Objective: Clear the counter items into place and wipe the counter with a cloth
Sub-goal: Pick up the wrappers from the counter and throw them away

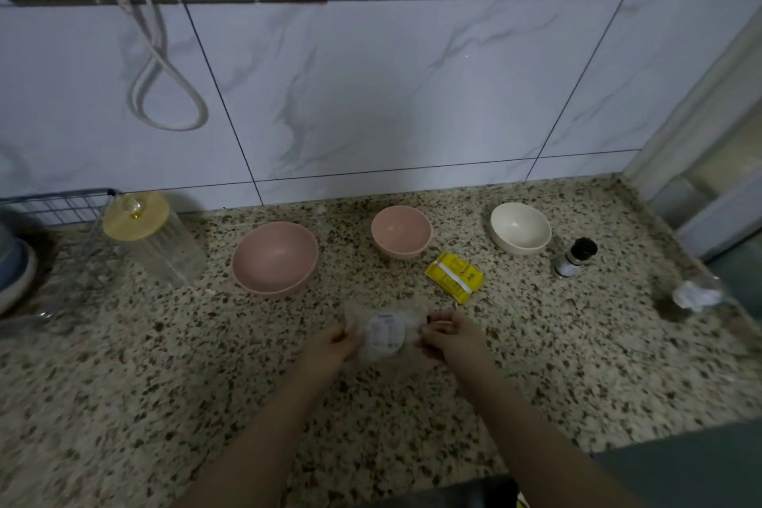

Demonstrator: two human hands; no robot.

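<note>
Both hands, left [336, 342] and right [447, 332], pinched a clear wrapper [385, 332] between them over the counter [165, 384], with a yellow packet [453, 277] just beyond the right and bowls [275, 258] farther back.

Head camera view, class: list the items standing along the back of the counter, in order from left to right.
Clear jar with yellow lid → large pink bowl → small pink bowl → yellow packet → cream bowl → small dark-capped bottle → crumpled white wrapper.
</note>
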